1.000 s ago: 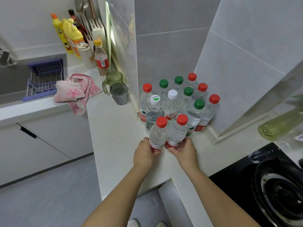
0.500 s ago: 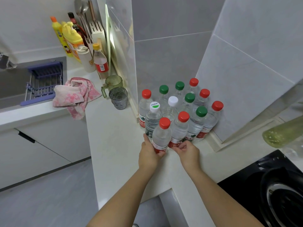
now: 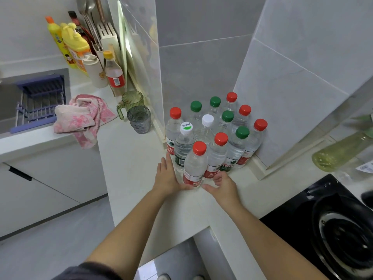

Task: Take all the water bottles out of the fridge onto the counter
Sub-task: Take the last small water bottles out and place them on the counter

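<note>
The water bottles (image 3: 216,128) stand packed upright in the back corner of the counter (image 3: 137,168), against the tiled walls; the fridge is out of view. We judge them full. That makes them fairly heavy, thin-walled enough to give under a squeeze, smooth and perhaps damp, and tall enough to tip if nudged at the cap. The best hold is round the body at the label. Our left hand (image 3: 166,176) lies with straight fingers flat against the left side of the front red-capped bottle (image 3: 194,168), thumb across its base, pressing rather than gripping. Our right hand (image 3: 223,183) sits low by the neighbouring red-capped bottle (image 3: 217,156), fingers loosely curled; whether they grip it we cannot tell. Both forearms reach forward over the counter's front edge.
</note>
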`<action>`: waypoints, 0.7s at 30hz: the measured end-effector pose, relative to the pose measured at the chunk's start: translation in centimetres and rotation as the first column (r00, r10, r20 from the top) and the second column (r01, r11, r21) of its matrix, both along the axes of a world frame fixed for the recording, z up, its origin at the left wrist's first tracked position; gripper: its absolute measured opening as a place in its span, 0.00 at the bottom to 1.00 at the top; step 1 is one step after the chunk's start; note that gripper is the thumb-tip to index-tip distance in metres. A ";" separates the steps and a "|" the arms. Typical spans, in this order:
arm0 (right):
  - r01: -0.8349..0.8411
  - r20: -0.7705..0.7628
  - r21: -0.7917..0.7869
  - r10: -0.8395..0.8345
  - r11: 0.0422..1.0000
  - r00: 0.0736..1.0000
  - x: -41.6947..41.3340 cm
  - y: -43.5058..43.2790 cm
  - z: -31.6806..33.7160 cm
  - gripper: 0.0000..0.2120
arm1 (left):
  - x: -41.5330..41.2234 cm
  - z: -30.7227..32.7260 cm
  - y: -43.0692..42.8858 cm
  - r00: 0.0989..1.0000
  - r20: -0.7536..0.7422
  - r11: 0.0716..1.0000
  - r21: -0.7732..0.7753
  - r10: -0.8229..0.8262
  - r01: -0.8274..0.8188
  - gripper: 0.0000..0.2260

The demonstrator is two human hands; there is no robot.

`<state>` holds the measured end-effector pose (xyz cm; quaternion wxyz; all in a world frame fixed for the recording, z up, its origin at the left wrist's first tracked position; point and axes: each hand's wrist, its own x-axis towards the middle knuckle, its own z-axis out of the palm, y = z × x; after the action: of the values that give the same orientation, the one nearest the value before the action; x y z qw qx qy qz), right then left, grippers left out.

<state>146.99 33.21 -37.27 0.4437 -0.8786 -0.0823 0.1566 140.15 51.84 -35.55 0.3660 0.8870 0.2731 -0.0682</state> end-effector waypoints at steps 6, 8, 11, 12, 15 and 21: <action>0.026 0.031 -0.044 -0.024 0.999 0.999 -0.8 1.3 0.1 0.27 | 1.0 0.7 1.3 0.983 0.038 0.984 0.010 -0.181 0.181 0.73; 0.053 0.035 -0.050 -0.052 0.997 0.998 -1.0 1.6 0.0 0.28 | 1.1 0.7 1.4 0.977 0.035 0.978 0.001 -0.208 0.209 0.72; 0.081 0.039 -0.055 -0.079 0.995 0.996 -1.0 1.8 -0.1 0.28 | 1.3 0.7 1.4 0.977 0.016 0.976 -0.021 -0.215 0.215 0.70; 0.086 0.039 -0.062 -0.084 0.994 0.996 -1.0 1.9 -0.1 0.28 | 1.3 0.6 1.4 0.978 0.018 0.977 -0.025 -0.209 0.210 0.70; 0.101 0.049 -0.078 -0.097 0.992 0.994 -1.0 2.0 -0.2 0.28 | 1.3 0.4 1.4 0.980 0.023 0.979 -0.040 -0.199 0.199 0.70; 0.092 0.038 -0.092 -0.089 0.992 0.995 -1.4 2.0 0.4 0.27 | 1.1 0.2 1.6 0.979 0.036 0.977 -0.056 -0.202 0.204 0.70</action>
<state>145.64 35.17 -36.85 0.4073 -0.9037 -0.0425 0.1250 141.26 53.46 -35.37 0.3871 0.9001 0.1733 -0.1000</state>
